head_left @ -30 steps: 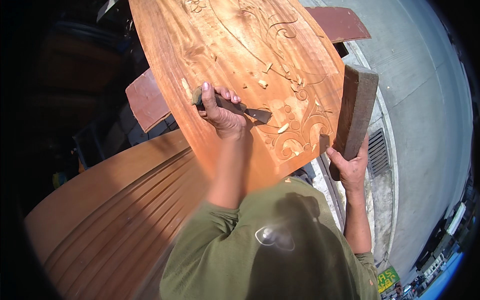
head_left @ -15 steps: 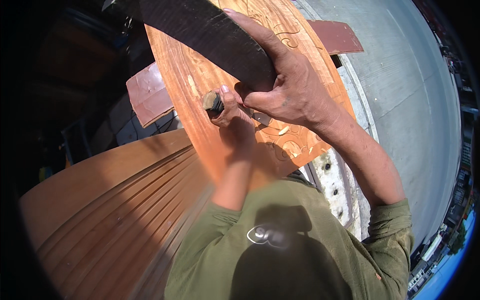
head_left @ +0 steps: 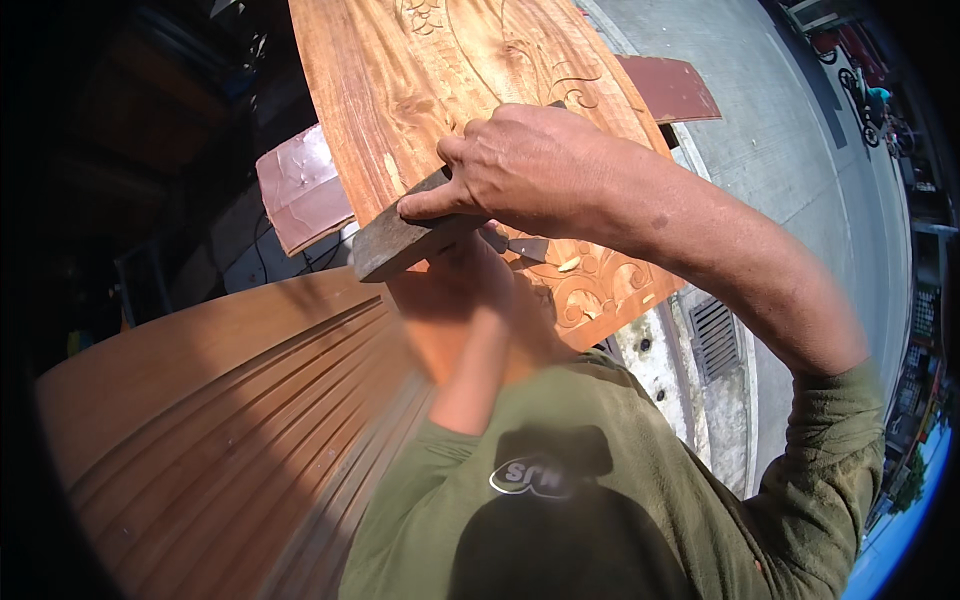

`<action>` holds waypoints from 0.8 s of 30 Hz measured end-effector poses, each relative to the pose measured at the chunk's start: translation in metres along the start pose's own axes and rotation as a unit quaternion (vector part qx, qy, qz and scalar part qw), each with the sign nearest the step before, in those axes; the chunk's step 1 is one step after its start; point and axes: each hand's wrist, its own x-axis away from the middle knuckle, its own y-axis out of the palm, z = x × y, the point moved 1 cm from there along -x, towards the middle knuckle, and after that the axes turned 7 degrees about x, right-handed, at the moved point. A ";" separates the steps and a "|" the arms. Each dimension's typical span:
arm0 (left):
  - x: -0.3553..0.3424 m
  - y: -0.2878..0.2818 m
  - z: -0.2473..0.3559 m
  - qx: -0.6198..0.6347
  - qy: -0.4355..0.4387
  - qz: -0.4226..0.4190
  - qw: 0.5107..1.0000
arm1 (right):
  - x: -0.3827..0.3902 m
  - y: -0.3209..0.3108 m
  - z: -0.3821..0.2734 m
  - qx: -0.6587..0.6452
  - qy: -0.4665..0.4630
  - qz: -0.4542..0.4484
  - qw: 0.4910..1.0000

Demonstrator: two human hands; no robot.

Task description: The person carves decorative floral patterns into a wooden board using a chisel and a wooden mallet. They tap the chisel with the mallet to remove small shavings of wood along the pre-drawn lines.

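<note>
Panel point(head_left: 345, 85): in the head view, lying before the person, its near end by the shirt point(head_left: 640, 440).
Right hand point(head_left: 525, 165): fingers wrapped around the block point(head_left: 395, 242), over the left hand.
Left hand point(head_left: 465, 272): seems curled round the chisel point(head_left: 530, 249), though the block covers most fingers; contact between block and handle cannot be told.
Carved: scrolls point(head_left: 590, 303) at the near end, a flower point(head_left: 424, 16) farther up.
Uncarved: smooth grain along the left side; carving looks partway, with a loose chip point(head_left: 569, 264) by the blade.
</note>
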 end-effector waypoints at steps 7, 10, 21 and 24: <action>-0.002 -0.043 -0.036 -0.414 0.072 -0.055 0.906 | -0.015 -0.015 -0.023 -0.317 0.064 0.290 0.901; 0.004 -0.021 -0.009 -0.341 0.101 -0.053 0.933 | -0.009 0.006 -0.008 -0.081 0.010 -0.017 0.997; 0.002 -0.043 -0.043 -0.136 0.067 -0.007 0.988 | -0.030 0.006 -0.027 -0.008 -0.063 -0.068 0.996; -0.001 -0.042 -0.034 0.015 0.072 -0.010 0.997 | -0.022 0.012 -0.019 -0.028 -0.050 0.058 0.997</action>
